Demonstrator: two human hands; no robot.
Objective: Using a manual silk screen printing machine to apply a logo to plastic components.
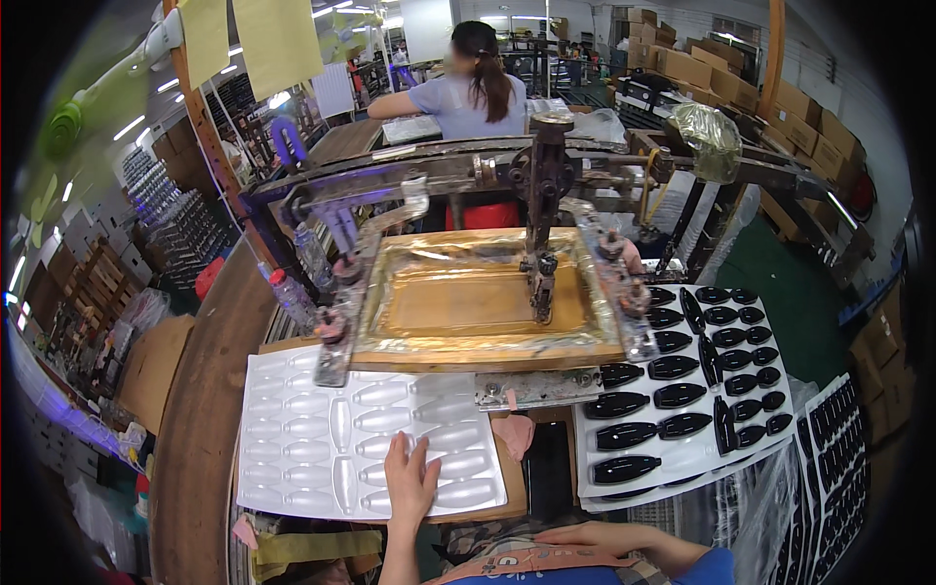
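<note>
Brown wooden counter (pixel 195 419) flanks a rectangular white plastic sheet (pixel 302 428), stretching toward ten o'clock beneath the spread left hand (pixel 410 480); right hand (pixel 592 535), grip unclear.

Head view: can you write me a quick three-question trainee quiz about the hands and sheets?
1. Multiple choice: where is the left hand?
A. On the wooden screen frame
B. At the white molded sheet
C. On the red-capped bottle
2. True or false: the glossy black bottle shapes lie to the right of that sheet.
3. Short answer: where is the right hand?

Key: 1. B; 2. True; 3. Off that sheet, by the person's body.
</note>
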